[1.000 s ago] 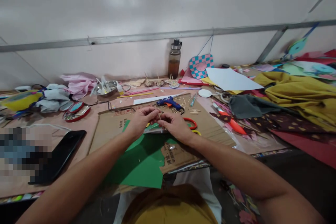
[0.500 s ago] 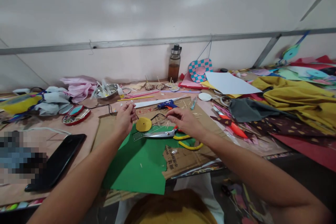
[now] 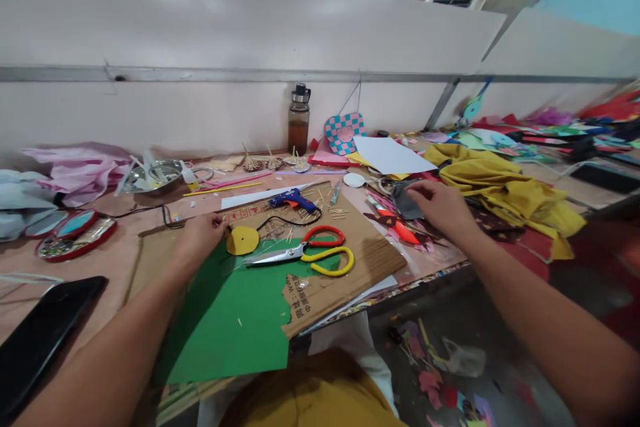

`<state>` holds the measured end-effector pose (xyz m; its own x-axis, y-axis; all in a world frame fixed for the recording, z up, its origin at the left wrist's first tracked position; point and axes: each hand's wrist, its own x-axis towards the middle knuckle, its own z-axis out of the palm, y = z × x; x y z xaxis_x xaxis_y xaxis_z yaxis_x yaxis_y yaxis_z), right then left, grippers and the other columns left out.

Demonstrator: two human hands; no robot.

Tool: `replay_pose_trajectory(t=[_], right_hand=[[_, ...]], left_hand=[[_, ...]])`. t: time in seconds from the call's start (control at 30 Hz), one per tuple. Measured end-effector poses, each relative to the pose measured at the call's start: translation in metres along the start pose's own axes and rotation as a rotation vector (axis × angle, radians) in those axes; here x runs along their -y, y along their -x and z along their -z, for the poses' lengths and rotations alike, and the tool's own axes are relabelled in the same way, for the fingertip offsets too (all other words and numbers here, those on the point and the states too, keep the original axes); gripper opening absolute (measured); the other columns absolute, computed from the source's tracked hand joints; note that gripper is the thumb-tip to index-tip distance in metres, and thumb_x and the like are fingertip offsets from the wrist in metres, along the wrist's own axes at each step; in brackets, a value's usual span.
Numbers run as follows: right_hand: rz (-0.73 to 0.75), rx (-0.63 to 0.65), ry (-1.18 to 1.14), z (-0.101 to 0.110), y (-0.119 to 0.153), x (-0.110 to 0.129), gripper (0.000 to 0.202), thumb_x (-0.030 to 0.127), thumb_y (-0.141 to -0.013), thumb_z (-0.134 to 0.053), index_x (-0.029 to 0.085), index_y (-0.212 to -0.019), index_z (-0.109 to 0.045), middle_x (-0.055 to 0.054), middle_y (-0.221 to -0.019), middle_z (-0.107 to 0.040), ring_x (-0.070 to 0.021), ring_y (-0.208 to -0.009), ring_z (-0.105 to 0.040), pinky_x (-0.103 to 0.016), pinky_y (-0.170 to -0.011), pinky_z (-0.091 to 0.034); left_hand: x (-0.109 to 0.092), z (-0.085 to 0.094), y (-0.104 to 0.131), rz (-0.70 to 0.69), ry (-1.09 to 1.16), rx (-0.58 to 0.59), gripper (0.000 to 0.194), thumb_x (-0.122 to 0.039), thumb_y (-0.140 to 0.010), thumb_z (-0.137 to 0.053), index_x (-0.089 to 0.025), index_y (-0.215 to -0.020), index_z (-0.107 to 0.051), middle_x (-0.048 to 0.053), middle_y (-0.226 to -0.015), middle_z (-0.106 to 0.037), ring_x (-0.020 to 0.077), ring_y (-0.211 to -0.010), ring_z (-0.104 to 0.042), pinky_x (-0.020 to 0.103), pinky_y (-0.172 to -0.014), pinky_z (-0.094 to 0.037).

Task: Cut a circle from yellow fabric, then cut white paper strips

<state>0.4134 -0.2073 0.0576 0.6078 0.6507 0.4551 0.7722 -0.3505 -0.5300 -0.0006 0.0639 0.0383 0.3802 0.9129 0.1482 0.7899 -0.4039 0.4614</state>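
My left hand [image 3: 207, 233] is at the left edge of a yellow disc [image 3: 243, 240] with a small hole in its middle. Its fingertips are pinched together, and what is between them is too small to make out. Over a dark grey cloth [image 3: 406, 201] hovers my right hand [image 3: 443, 207], fingers loosely bent and apart. Red-and-yellow-handled scissors [image 3: 305, 253] lie with blades parted on green paper [image 3: 225, 327]. Behind them a blue glue gun [image 3: 291, 199] rests on cardboard [image 3: 370, 257], its black cord looping toward the disc.
A bottle [image 3: 299, 120] stands against the wall beside a checkered pouch-like piece [image 3: 345, 133]. White paper [image 3: 393, 155] and yellow cloth [image 3: 500, 180] are at the right. To the left are a metal bowl [image 3: 160, 180], a red case [image 3: 75, 240] and a black phone [image 3: 50, 340].
My right hand has left the cord and moved right to the grey cloth. The cord now lies on the cardboard. My left hand stays by the disc, while the view has turned right.
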Motion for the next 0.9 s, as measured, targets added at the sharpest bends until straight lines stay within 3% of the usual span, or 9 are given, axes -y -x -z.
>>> replay_pose_trajectory(t=[0.1, 0.2, 0.33, 0.43, 0.57, 0.73, 0.8, 0.9], right_hand=[[-0.132, -0.036, 0.162, 0.024, -0.015, -0.030, 0.016, 0.027, -0.089, -0.060, 0.020, -0.088, -0.074, -0.014, -0.090, -0.077, -0.0290, -0.082, -0.070, -0.041, -0.076, -0.052], [-0.105, -0.002, 0.313, 0.025, -0.034, -0.044, 0.022, 0.027, -0.093, -0.057, 0.016, -0.098, -0.074, -0.020, -0.102, -0.075, -0.0312, -0.093, -0.069, -0.043, -0.082, -0.051], [0.010, 0.083, 0.473, -0.012, -0.065, -0.039, 0.043, 0.031, -0.088, -0.063, 0.013, -0.127, -0.065, -0.022, -0.137, -0.063, -0.0368, -0.129, -0.053, -0.048, -0.100, -0.045], [0.023, 0.154, 0.514, -0.045, -0.087, -0.031, 0.059, 0.038, -0.085, -0.066, 0.018, -0.139, -0.057, -0.018, -0.152, -0.052, -0.0404, -0.138, -0.041, -0.056, -0.105, -0.040], [-0.023, 0.237, 0.575, -0.073, -0.110, -0.027, 0.052, 0.036, -0.084, -0.066, 0.018, -0.133, -0.062, -0.020, -0.137, -0.063, -0.0424, -0.131, -0.047, -0.061, -0.102, -0.036], [-0.102, 0.283, 0.618, -0.081, -0.122, -0.028, 0.024, 0.022, -0.088, -0.057, 0.012, -0.097, -0.077, -0.021, -0.100, -0.072, -0.0380, -0.107, -0.061, -0.062, -0.096, -0.032], [-0.107, 0.262, 0.612, -0.079, -0.121, -0.026, 0.026, 0.017, -0.088, -0.052, 0.011, -0.092, -0.078, -0.022, -0.097, -0.072, -0.0366, -0.102, -0.063, -0.060, -0.094, -0.034], [-0.093, 0.158, 0.596, -0.069, -0.121, -0.014, 0.036, 0.016, -0.093, -0.042, 0.006, -0.104, -0.074, -0.027, -0.110, -0.069, -0.0392, -0.109, -0.061, -0.056, -0.092, -0.037]], left_hand=[[0.001, 0.001, -0.001, -0.008, -0.044, 0.002, 0.013, -0.032, -0.071, -0.063, -0.023, -0.063, -0.068, 0.010, -0.067, -0.073, 0.0275, -0.064, -0.064, 0.031, -0.057, -0.037], [0.000, 0.003, -0.001, -0.013, -0.061, -0.029, 0.012, -0.030, -0.071, -0.064, -0.024, -0.061, -0.066, 0.011, -0.066, -0.072, 0.0274, -0.064, -0.063, 0.031, -0.057, -0.036], [-0.002, 0.004, 0.000, 0.000, -0.035, -0.052, 0.014, -0.031, -0.068, -0.066, -0.024, -0.056, -0.065, 0.010, -0.060, -0.070, 0.0265, -0.059, -0.062, 0.031, -0.055, -0.035], [-0.004, 0.006, 0.002, 0.025, -0.006, -0.051, 0.013, -0.033, -0.066, -0.067, -0.024, -0.056, -0.066, 0.008, -0.059, -0.070, 0.0256, -0.057, -0.062, 0.030, -0.053, -0.035], [-0.006, 0.009, 0.003, 0.044, -0.003, -0.045, 0.017, -0.036, -0.067, -0.067, -0.025, -0.055, -0.065, 0.007, -0.056, -0.068, 0.0241, -0.055, -0.060, 0.030, -0.054, -0.037], [-0.007, 0.011, 0.003, 0.077, -0.014, -0.031, 0.025, -0.044, -0.071, -0.066, -0.024, -0.058, -0.065, 0.008, -0.062, -0.070, 0.0250, -0.060, -0.060, 0.031, -0.056, -0.037], [-0.006, 0.010, 0.003, 0.083, -0.017, -0.031, 0.025, -0.045, -0.072, -0.067, -0.024, -0.061, -0.066, 0.008, -0.065, -0.070, 0.0256, -0.063, -0.061, 0.031, -0.057, -0.037], [-0.003, 0.009, 0.002, 0.087, -0.008, -0.030, 0.024, -0.045, -0.075, -0.067, -0.023, -0.067, -0.067, 0.009, -0.068, -0.069, 0.0262, -0.066, -0.061, 0.032, -0.059, -0.039]])
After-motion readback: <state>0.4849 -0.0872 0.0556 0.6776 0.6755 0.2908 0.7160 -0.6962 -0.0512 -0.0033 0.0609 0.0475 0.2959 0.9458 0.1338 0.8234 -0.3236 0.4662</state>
